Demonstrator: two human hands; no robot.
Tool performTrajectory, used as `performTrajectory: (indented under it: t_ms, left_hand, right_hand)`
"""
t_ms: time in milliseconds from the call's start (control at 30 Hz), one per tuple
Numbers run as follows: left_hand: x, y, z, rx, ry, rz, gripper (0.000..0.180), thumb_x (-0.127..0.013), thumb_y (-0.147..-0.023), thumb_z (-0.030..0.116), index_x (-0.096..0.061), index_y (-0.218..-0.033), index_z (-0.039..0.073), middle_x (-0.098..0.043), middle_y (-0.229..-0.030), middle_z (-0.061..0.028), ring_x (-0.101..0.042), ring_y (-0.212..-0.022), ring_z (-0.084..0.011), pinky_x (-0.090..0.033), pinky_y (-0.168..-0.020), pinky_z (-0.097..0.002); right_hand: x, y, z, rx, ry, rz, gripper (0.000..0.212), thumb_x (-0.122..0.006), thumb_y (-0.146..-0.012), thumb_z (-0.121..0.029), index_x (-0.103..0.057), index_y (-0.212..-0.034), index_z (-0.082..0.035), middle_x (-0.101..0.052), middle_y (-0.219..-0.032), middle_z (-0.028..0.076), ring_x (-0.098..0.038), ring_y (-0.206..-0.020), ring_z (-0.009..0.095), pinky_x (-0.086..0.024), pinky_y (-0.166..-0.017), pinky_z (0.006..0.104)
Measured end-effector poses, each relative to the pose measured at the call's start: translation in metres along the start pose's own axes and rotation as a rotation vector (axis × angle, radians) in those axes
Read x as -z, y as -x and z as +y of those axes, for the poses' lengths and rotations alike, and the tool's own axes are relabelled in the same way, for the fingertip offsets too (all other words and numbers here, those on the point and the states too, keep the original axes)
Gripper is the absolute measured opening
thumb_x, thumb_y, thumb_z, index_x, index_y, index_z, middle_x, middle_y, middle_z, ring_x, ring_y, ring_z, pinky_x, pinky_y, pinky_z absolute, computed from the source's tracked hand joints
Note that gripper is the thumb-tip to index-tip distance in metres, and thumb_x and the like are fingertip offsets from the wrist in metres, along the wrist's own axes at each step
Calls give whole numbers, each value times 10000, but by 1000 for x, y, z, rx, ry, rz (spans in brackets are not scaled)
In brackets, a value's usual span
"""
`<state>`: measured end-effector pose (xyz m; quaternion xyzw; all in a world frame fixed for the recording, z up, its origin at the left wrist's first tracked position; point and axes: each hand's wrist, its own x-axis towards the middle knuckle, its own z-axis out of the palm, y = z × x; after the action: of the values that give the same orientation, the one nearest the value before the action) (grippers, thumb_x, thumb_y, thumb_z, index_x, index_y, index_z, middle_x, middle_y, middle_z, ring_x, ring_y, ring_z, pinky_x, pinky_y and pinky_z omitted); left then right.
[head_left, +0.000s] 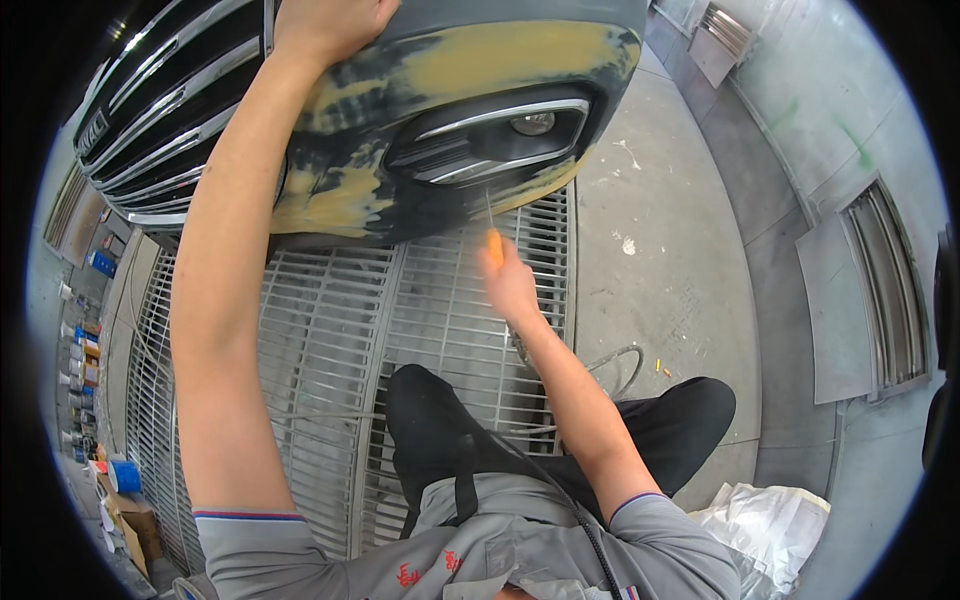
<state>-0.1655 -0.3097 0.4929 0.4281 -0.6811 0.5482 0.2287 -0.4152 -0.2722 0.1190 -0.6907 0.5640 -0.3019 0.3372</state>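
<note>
A car body workshop: a filler-patched bumper [450,120] far, floor grating [330,330] beneath, paint cans [80,360] along the left wall.

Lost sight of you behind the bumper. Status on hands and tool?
Left hand flat on top of the car bumper. Right hand shut on an orange-handled tool, tip at the fog-lamp trim. Nothing in the way.

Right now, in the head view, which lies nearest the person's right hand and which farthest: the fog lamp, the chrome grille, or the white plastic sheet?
From the right hand, holding an orange-handled tool:
1. Fog lamp, just above in the bumper recess.
2. White plastic sheet, lower right on the floor.
3. Chrome grille, far upper left.
</note>
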Motion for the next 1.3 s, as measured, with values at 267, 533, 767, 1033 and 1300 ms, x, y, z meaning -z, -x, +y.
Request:
performTrajectory:
  t_ms: [267,533,767,1033,1300]
  left_hand:
    - [0,1,-1,6,-18,-15,397,-654,-951,206,-716,-1340,148,-597,-1552,-79,-504,-1475,-310,-354,-1233,-509]
    - [0,-1,0,9,-16,-17,404,-659,-943,196,-714,-1339,148,-594,-1557,-87,-500,-1478,-313,-350,-1236,-513]
    - [4,0,1,15,-21,-40,419,-664,-935,190,-709,-1349,149,-592,-1557,-97,-500,-1476,-318,-349,-1236,-518]
    - [4,-3,2,6,-9,-35,428,-667,-930,187,-707,-1353,140,-595,-1551,-102,-501,-1474,-324,-354,-1234,-516]
    - [5,-6,2,-7,-18,-34,436,-677,-920,184,-711,-1353,139,-599,-1544,-109,-506,-1468,-332,-358,-1232,-510]
  right_hand:
    - [24,-18,4,-64,-49,71,605,-544,-1068,-584,-534,-1472,-134,-757,-1034,281,-713,-969,525,-547,-831,605]
    - [47,-46,19,-93,-64,170,591,-558,-1065,-546,-559,-1441,-90,-743,-1099,331,-696,-1054,551,-544,-909,602]
    - [50,-48,19,-91,-66,125,588,-589,-1061,-529,-601,-1406,-53,-748,-1124,280,-710,-1079,486,-554,-913,519]
    - [48,-53,25,-129,-62,123,616,-556,-1057,-564,-547,-1471,-107,-737,-1155,320,-684,-1110,536,-533,-948,596]
    - [61,-69,28,-121,-81,159,602,-552,-1058,-562,-564,-1453,-108,-736,-1193,305,-679,-1146,519,-532,-974,571]
